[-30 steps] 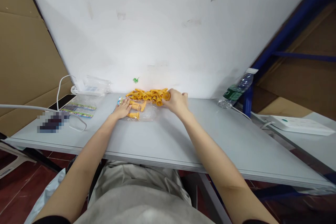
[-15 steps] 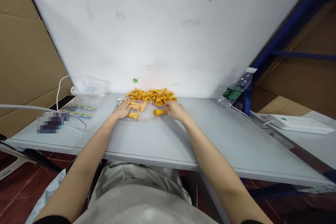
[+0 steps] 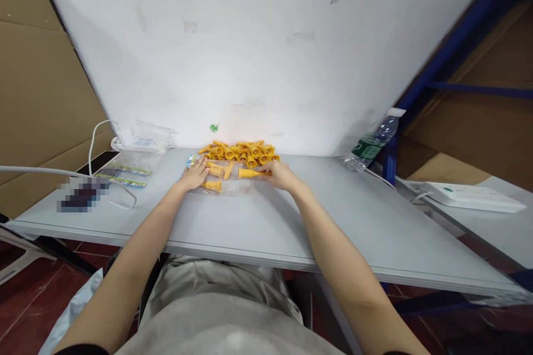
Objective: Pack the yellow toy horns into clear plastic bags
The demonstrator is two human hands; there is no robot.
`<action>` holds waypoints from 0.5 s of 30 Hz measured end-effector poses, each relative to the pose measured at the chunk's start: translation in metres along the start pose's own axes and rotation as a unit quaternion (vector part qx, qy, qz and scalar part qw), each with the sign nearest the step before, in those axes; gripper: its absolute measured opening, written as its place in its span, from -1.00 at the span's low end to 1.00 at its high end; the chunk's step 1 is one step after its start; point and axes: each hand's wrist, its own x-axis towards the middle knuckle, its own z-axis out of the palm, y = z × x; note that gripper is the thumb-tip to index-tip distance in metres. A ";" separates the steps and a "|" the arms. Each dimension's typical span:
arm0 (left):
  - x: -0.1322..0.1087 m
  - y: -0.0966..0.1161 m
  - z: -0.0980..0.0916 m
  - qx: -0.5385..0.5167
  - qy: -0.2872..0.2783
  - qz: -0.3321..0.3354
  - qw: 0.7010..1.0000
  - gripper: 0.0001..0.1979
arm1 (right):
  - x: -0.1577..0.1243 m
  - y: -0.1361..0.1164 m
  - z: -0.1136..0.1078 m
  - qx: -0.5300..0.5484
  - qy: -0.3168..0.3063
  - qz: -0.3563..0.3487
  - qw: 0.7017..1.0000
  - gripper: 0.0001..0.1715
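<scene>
A clear plastic bag (image 3: 237, 187) with a colourful printed end (image 3: 191, 161) lies on the table, with a few yellow horn-shaped plastic pieces (image 3: 213, 185) in or under its film. My left hand (image 3: 192, 175) rests flat on the bag's left part, fingers stretched over it and the pieces there. Between the fingers of my right hand (image 3: 282, 174) is the narrow end of another yellow plastic horn (image 3: 249, 173), its wide end pointing left over the bag. Whether that end is inside the film I cannot tell. Just behind, a pile of similar yellow horns (image 3: 244, 151) lies against the white wall.
Flat printed bags (image 3: 129, 171), white cables (image 3: 132, 198) and a dark phone-like object (image 3: 100, 162) lie at the left. A plastic bottle (image 3: 370, 144) leans at the right, near a blue post. Cardboard (image 3: 37, 94) stands at the left; a white power strip (image 3: 470, 197) is far right.
The horn in my right hand has moved slightly left and turned, so its wide opening no longer faces me. My left hand has stayed on the bag.
</scene>
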 end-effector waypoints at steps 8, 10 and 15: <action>-0.005 0.009 -0.001 -0.034 0.001 -0.006 0.999 -0.38 | 0.002 -0.021 0.010 0.075 0.001 -0.064 0.995 -0.81; -0.006 0.009 -0.001 -0.048 0.010 -0.012 0.999 -0.38 | 0.003 -0.021 0.013 0.108 0.011 -0.068 0.992 -0.80; -0.004 0.007 0.001 -0.079 0.036 -0.016 0.996 -0.39 | 0.008 -0.026 0.024 0.120 0.034 -0.082 0.989 -0.82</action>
